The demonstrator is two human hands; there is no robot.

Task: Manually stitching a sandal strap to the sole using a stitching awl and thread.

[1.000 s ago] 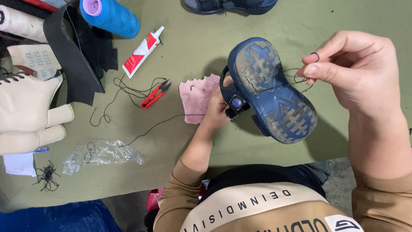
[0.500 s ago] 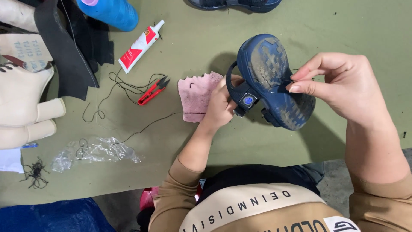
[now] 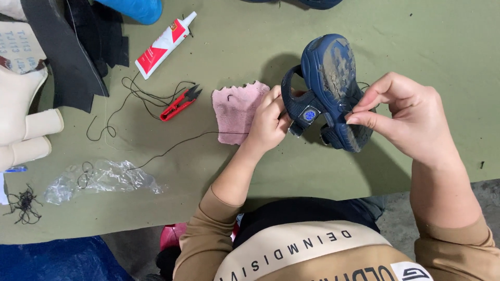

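A small dark blue sandal (image 3: 329, 78) with a dirty sole is held sole-up above the green table (image 3: 250, 47). My left hand (image 3: 270, 120) grips its strap side from below. My right hand (image 3: 403, 112) pinches at the sole's edge with thumb and forefinger; a thin black thread (image 3: 172, 148) trails from the sandal across the table to the left. Whether a needle is in the pinch cannot be told.
A pink cloth scrap (image 3: 237, 110) lies beside my left hand. Red thread snips (image 3: 179, 102) and a red-and-white glue tube (image 3: 164, 45) lie further left. Black material (image 3: 78, 47), cream foam pieces (image 3: 23, 119), a clear plastic bag (image 3: 101, 179) and a thread tangle (image 3: 22, 202) sit at the left.
My right hand came in from pulling thread out to the right and now pinches the sole's edge. The sandal has turned more upright in my left hand.
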